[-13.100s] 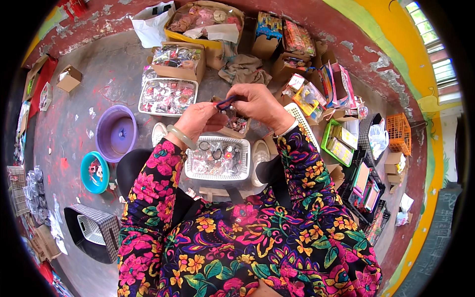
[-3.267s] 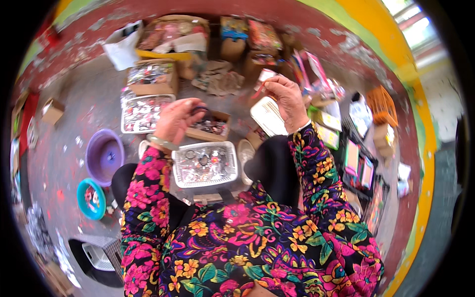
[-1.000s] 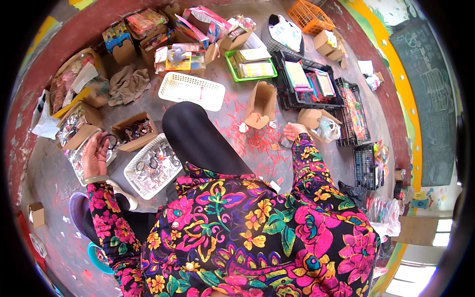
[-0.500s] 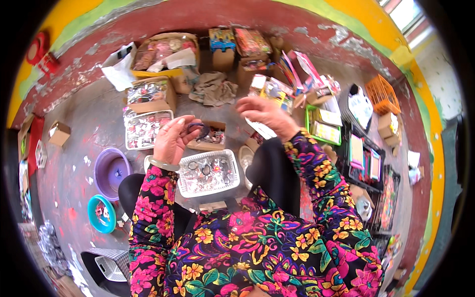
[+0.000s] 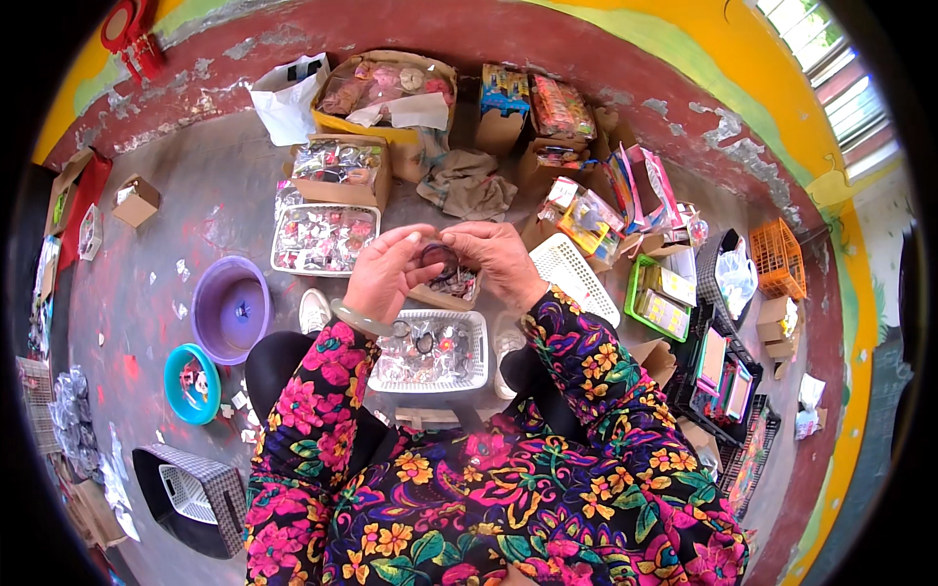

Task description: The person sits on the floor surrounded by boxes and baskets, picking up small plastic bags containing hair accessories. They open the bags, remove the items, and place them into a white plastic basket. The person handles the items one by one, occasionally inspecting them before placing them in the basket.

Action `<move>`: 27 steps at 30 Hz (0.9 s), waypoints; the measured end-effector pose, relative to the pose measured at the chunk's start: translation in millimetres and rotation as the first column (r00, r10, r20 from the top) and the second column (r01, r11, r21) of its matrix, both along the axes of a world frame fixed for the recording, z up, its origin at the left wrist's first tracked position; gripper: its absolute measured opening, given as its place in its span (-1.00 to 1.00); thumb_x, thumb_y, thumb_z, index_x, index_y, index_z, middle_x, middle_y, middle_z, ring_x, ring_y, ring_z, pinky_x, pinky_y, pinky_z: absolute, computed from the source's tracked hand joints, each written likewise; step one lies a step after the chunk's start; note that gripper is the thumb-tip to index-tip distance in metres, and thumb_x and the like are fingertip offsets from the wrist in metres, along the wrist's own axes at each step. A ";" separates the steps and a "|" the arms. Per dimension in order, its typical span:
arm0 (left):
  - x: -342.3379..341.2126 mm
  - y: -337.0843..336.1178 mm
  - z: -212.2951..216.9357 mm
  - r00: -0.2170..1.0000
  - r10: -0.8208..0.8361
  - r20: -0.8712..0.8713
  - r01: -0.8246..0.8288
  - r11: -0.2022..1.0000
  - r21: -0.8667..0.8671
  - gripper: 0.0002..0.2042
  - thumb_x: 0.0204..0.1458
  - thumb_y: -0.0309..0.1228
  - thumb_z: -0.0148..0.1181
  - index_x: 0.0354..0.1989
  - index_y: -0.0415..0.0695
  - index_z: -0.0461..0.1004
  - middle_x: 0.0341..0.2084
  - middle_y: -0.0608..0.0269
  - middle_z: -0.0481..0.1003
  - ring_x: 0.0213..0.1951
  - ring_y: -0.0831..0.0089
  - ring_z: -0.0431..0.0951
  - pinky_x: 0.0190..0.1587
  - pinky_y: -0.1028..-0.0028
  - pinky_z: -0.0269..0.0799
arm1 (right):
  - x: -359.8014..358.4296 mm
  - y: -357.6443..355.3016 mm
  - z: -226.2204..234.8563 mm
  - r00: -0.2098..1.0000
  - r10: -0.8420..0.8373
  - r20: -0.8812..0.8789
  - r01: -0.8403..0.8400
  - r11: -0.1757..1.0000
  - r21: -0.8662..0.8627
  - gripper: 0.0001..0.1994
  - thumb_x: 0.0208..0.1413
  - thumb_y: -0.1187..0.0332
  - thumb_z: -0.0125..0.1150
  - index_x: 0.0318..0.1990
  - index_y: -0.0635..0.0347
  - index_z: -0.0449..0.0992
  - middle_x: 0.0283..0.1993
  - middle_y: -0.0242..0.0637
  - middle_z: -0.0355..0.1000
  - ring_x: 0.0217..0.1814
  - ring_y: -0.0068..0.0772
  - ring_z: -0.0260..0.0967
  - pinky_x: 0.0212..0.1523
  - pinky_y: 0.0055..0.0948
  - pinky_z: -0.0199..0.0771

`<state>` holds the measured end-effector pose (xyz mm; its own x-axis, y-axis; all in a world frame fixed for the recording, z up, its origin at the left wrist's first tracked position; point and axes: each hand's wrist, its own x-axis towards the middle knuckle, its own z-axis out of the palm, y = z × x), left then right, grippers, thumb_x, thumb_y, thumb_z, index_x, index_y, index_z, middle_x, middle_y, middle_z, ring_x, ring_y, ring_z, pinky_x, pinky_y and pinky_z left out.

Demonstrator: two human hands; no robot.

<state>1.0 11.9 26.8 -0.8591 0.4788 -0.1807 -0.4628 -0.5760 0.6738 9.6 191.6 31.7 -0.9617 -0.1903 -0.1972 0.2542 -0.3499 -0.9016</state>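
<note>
Head view: fingers of the left hand [image 5: 389, 272] grip a dark loop [image 5: 442, 260] at twelve o'clock from the white basket [image 5: 430, 387], raised probably for good seeing. Whether the right hand [image 5: 498, 258], close beside, grips also, I cannot tell.

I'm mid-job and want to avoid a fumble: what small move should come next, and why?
I'd probably steady the dark ring with the right hand: the left hand appears to hold it at the fingers, and the right is close beside it, though whether it already grips the ring is unclear.
</note>
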 end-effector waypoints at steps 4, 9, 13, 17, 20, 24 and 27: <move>-2.1 3.0 -3.9 1.000 0.013 -0.021 -0.014 0.999 -0.031 -0.82 0.07 -0.45 0.01 -0.18 -0.23 0.36 -0.30 0.22 0.46 -0.28 0.51 0.50 -0.27 0.57 0.50 | 1.7 -7.8 3.7 0.999 -0.044 0.000 0.044 0.999 0.008 -0.81 -0.02 0.38 0.19 -0.30 0.33 0.51 -0.44 -0.39 0.43 -0.47 -0.70 0.27 -0.48 -0.73 0.23; -3.2 3.0 -8.2 1.000 0.022 0.010 -0.020 0.985 -0.172 -0.87 0.06 -0.42 0.03 -0.26 -0.18 0.40 -0.37 0.27 0.49 -0.30 0.54 0.51 -0.35 0.62 0.46 | 5.7 -13.1 12.1 0.997 -0.070 -0.024 0.071 0.997 0.036 -0.84 -0.04 0.39 0.21 -0.34 0.30 0.53 -0.49 -0.46 0.39 -0.53 -0.73 0.18 -0.52 -0.74 0.15; -1.6 3.1 -8.4 1.000 -0.003 0.031 0.008 0.985 -0.172 -0.87 0.06 -0.42 0.03 -0.28 -0.19 0.42 -0.39 0.26 0.50 -0.31 0.52 0.51 -0.36 0.62 0.45 | 3.2 -10.6 2.7 0.996 -0.086 -0.039 0.088 0.994 0.064 -0.86 -0.02 0.42 0.19 -0.36 0.34 0.52 -0.44 -0.36 0.45 -0.46 -0.66 0.33 -0.44 -0.71 0.31; -0.9 2.2 -10.0 1.000 0.018 0.026 -0.014 0.987 -0.157 -0.88 0.04 -0.43 0.07 -0.32 -0.22 0.44 -0.42 0.25 0.49 -0.37 0.53 0.50 -0.38 0.62 0.45 | 4.4 -12.4 3.3 0.997 -0.073 -0.029 0.073 0.997 0.013 -0.87 -0.02 0.43 0.18 -0.36 0.33 0.52 -0.45 -0.36 0.45 -0.47 -0.68 0.33 -0.45 -0.72 0.30; -1.4 1.9 -8.7 0.999 0.019 0.036 -0.012 0.985 -0.173 -0.88 0.03 -0.45 0.07 -0.32 -0.25 0.44 -0.41 0.22 0.50 -0.37 0.51 0.51 -0.37 0.61 0.45 | 5.1 -12.8 2.3 0.996 -0.083 0.012 0.083 0.996 -0.025 -0.87 -0.02 0.44 0.18 -0.35 0.33 0.51 -0.45 -0.36 0.45 -0.47 -0.68 0.33 -0.47 -0.73 0.30; -2.0 1.4 -11.5 0.999 0.033 0.029 -0.027 0.983 -0.183 -0.88 0.02 -0.48 0.07 -0.34 -0.28 0.44 -0.41 0.19 0.50 -0.38 0.50 0.51 -0.34 0.60 0.46 | 2.2 -5.8 -2.2 0.999 -0.032 0.011 0.031 0.999 0.036 -0.86 -0.02 0.45 0.17 -0.31 0.32 0.49 -0.40 -0.33 0.45 -0.37 -0.54 0.42 -0.32 -0.60 0.44; -1.3 1.0 -13.8 0.998 0.060 0.012 -0.057 0.983 -0.174 -0.89 0.01 -0.50 0.07 -0.34 -0.30 0.43 -0.41 0.19 0.49 -0.37 0.49 0.52 -0.33 0.59 0.47 | 3.7 -7.5 0.1 0.998 -0.049 0.028 0.048 0.998 0.044 -0.87 -0.02 0.46 0.16 -0.31 0.32 0.49 -0.40 -0.33 0.45 -0.38 -0.55 0.41 -0.33 -0.61 0.43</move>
<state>-0.3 12.9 13.1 -0.8807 0.3885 -0.2710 -0.4440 -0.4777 0.7581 13.3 184.1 31.9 -0.9633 -0.1346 -0.2321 0.2641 -0.3235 -0.9086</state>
